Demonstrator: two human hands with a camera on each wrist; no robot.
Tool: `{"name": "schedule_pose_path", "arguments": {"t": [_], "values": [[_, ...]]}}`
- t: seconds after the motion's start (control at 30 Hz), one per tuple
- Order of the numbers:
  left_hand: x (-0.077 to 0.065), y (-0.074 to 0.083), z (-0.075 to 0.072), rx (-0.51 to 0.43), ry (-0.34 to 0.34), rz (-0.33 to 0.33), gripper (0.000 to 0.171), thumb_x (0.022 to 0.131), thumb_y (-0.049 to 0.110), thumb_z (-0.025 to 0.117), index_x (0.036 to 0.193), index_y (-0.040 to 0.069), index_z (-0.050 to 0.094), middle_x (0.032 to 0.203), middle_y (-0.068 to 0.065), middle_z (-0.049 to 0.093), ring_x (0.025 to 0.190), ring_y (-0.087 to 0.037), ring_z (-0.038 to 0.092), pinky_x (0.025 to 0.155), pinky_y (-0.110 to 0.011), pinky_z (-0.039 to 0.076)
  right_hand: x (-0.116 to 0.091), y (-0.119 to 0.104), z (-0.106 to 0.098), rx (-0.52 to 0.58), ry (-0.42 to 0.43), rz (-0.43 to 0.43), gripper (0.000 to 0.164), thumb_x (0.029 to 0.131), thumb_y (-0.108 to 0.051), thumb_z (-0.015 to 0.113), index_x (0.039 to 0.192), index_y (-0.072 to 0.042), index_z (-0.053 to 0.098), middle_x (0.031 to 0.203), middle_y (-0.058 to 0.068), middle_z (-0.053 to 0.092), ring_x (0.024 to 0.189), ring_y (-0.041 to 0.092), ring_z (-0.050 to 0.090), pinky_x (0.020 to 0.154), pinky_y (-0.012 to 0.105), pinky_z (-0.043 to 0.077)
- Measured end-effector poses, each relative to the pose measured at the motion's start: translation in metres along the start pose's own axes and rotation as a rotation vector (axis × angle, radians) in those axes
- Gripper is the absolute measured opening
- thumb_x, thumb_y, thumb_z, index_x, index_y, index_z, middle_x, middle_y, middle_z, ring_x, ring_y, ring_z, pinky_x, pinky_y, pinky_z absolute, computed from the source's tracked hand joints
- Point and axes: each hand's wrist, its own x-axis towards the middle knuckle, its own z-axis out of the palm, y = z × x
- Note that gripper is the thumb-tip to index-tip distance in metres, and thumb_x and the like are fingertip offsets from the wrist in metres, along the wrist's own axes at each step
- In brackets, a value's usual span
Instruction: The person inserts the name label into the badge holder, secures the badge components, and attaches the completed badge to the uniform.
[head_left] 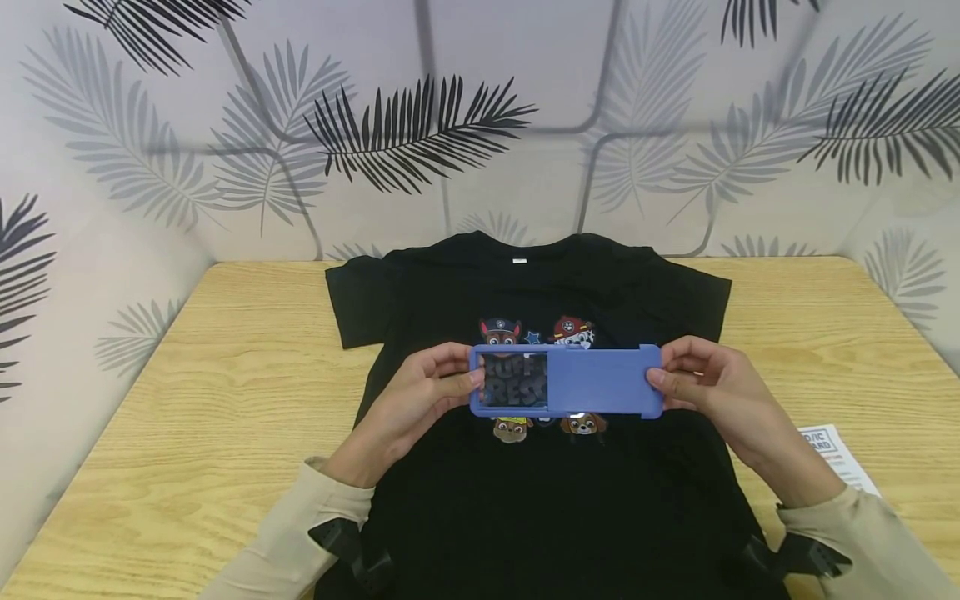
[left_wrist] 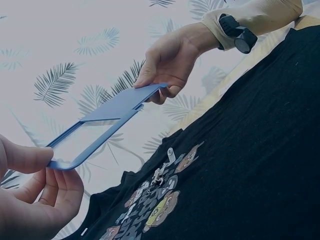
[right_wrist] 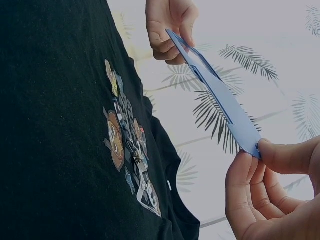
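Observation:
A blue plastic card holder [head_left: 600, 381] is stretched out lengthwise in mid-air above a black T-shirt [head_left: 525, 500]. Its left part is a frame round a see-through window, and a solid blue slide [left_wrist: 117, 104] extends from it to the right. My left hand [head_left: 420, 392] pinches the frame's left end between thumb and fingers. At the other end, my right hand [head_left: 708, 379] pinches the slide, thumb on the near face. Beneath the holder, the shirt's cartoon dog print [head_left: 510, 429] partly shows; lettering is visible through the window.
The T-shirt lies spread over a wooden table [head_left: 225, 375]. On the right, a white printed paper [head_left: 840, 458] sits partly behind my right forearm. A small metallic clip-like piece [left_wrist: 159, 175] rests on the print. Leaf-patterned fabric [head_left: 480, 192] stands behind the table.

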Motion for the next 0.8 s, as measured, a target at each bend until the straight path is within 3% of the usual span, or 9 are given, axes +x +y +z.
{"name": "schedule_pose_path", "arguments": {"t": [0.8], "values": [[-0.0004,-0.0017,-0.0005,-0.003,0.009,0.000,0.022,0.093,-0.003,0.055,0.115,-0.009,0.054,0.102,-0.014,0.061,0.094,-0.023,0.059,0.084,-0.031,0.051,-0.0005,0.0033,-0.0003,0.003,0.005,-0.013,0.018,0.092,-0.012,0.065,0.103,-0.002,0.056,0.090,-0.004,0.064,0.076,0.015,0.064,0.071,0.027,0.056]]}}
